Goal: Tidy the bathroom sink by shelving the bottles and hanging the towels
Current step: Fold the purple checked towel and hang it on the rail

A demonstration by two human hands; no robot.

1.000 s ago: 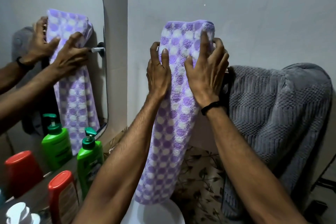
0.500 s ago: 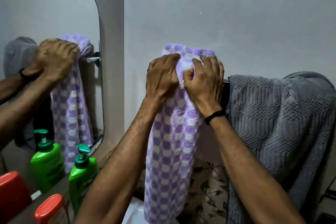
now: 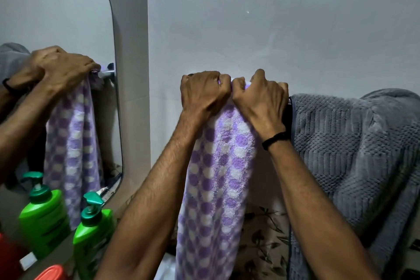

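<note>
A purple-and-white checked towel (image 3: 218, 177) hangs down the wall from the towel bar, its top edge covered by my hands. My left hand (image 3: 202, 95) and my right hand (image 3: 261, 100) sit side by side at the towel's top, fingers curled over the fold and gripping it. Right of them a grey textured towel (image 3: 345, 154) is draped over the same bar. A green pump bottle (image 3: 93, 232) stands on the shelf at lower left, in front of the mirror. A red-capped bottle (image 3: 51, 273) shows at the bottom edge.
The mirror (image 3: 56, 29) on the left reflects my hands, both towels and the green bottle. A patterned tile band (image 3: 263, 241) runs along the wall below the towels. A white basin edge (image 3: 166, 266) peeks out at the bottom.
My hands went from flat against the raised towel to curled over its top, and the towel's top came down onto the bar. The camera tilted upward.
</note>
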